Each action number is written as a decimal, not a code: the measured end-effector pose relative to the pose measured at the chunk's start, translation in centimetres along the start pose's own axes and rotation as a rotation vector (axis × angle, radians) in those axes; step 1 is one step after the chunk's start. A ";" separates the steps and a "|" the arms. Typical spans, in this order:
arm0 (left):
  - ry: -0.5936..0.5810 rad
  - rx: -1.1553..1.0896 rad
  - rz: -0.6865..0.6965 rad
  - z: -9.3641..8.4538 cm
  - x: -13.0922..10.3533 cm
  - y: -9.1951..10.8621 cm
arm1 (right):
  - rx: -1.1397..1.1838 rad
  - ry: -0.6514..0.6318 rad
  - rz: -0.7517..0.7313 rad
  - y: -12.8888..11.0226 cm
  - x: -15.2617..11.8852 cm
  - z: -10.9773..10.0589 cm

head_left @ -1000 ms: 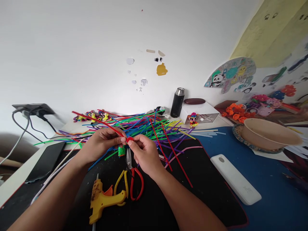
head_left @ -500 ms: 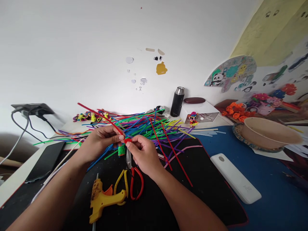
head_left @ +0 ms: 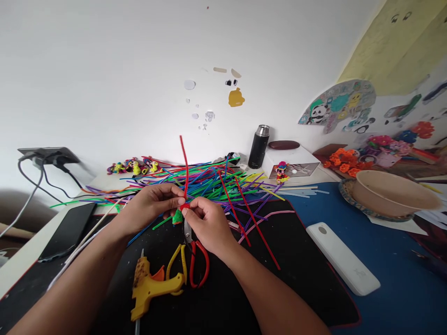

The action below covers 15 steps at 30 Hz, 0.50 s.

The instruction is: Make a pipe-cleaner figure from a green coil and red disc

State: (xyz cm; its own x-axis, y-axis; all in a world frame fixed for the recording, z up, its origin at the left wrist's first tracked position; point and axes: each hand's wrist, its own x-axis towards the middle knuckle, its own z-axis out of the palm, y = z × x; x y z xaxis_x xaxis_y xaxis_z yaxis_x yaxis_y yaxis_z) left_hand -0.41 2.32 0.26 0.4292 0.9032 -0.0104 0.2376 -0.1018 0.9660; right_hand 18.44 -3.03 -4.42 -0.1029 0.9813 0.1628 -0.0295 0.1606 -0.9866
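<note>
A red pipe cleaner point(head_left: 186, 167) stands up from between my fingertips, its lower end wound into a small coil. My left hand point(head_left: 157, 202) pinches it from the left with thumb and finger. From the right, my right hand point(head_left: 207, 223) pinches the coiled end, which the fingers partly cover. Just below the hands lies a small green fuzzy piece point(head_left: 178, 217). Red-handled scissors point(head_left: 199, 265) point up under my right hand, beside yellow-handled pliers point(head_left: 177, 263). A yellow glue gun point(head_left: 153, 286) lies nearer to me on the black mat point(head_left: 223, 307).
Loose coloured pipe cleaners point(head_left: 209, 184) spread behind the hands. Farther back stand a black flask point(head_left: 259, 148) and a white box point(head_left: 296, 163). To the right are a white power bank point(head_left: 344, 258) and a beige bowl point(head_left: 391, 195); a phone point(head_left: 68, 230) lies left.
The free length of red pipe cleaner has swung from leaning left to nearly upright. Both hands keep their pinch in almost the same place.
</note>
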 end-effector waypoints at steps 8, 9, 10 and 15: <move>0.033 0.023 0.027 0.5 -0.3 1.0 | 0.140 -0.009 0.065 0.5 0.2 -0.1; 0.036 0.040 0.025 0.5 -0.3 1.1 | 0.154 -0.005 0.072 0.6 0.2 0.0; 0.040 0.056 0.020 0.5 -0.3 1.1 | 0.163 -0.003 0.077 0.7 0.3 0.0; 0.063 0.163 0.010 0.2 -0.4 1.0 | 0.174 -0.017 0.092 0.6 0.2 0.0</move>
State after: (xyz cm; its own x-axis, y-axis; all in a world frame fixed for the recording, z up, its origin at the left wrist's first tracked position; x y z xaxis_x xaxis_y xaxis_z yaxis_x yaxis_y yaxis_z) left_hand -0.14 1.73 1.15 0.3775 0.9258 0.0201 0.3744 -0.1724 0.9111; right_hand 18.45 -2.70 -4.99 -0.1299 0.9888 0.0732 -0.1902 0.0476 -0.9806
